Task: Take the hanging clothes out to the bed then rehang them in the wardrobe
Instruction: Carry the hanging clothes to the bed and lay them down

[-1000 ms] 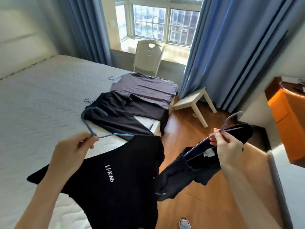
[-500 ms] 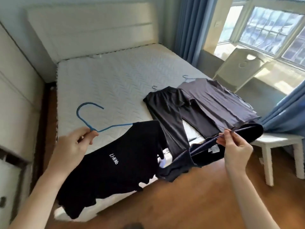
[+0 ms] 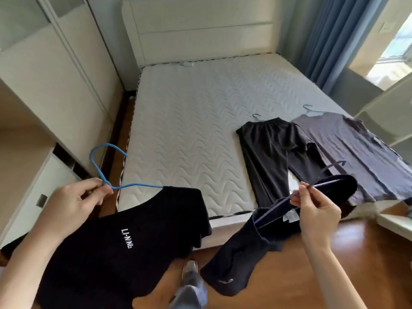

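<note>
A: Where's the black tee [image 3: 124,237]?
B: 7 o'clock, on a blue hanger [image 3: 138,185], held over the floor [image 3: 312,275] just off the foot of the bed [image 3: 189,130]. L hand [image 3: 73,204] pinches the hanger's neck, thumb + fingers curled.
A: Other hand?
B: R hand [image 3: 316,210] at 4 o'clock pinches a dark hanger [image 3: 325,183] w/ dark shorts [image 3: 245,253] drooping below it.
A: On the bed?
B: Black trousers [image 3: 267,152] + grey shirt [image 3: 345,152] lie flat side by side at 2 o'clock, hanger hooks toward the headboard. Wardrobe [image 3: 44,85] at 10, blue curtain [image 3: 323,30] at 1.
</note>
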